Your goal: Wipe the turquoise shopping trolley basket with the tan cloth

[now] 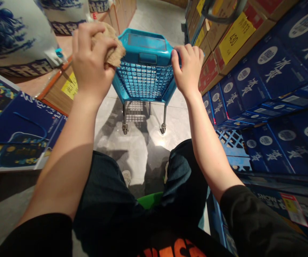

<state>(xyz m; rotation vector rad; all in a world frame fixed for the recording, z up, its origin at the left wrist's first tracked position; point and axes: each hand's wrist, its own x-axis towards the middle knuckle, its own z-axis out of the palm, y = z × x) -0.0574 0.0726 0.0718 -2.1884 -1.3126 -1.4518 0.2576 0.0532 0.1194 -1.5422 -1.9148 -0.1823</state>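
Note:
A blue plastic shopping cart [148, 80] stands in front of me, its handle end toward me. In my left hand [89, 60] is a crumpled tan cloth [113, 48], held at the left corner of the cart's top bar. My right hand [187, 67] is closed around the right end of that bar, thumb on the near side. The cart's metal legs and small casters show below the basket. What the basket holds, if anything, I cannot make out.
Blue beer cartons [250, 82] and brown boxes with a yellow price sign [236, 37] line the right side. Large blue-and-white jars [11, 32] and a dark blue gift bag [22, 132] stand at left. Grey tile floor [156, 7] runs ahead. A green seat edge [150, 200] shows between my legs.

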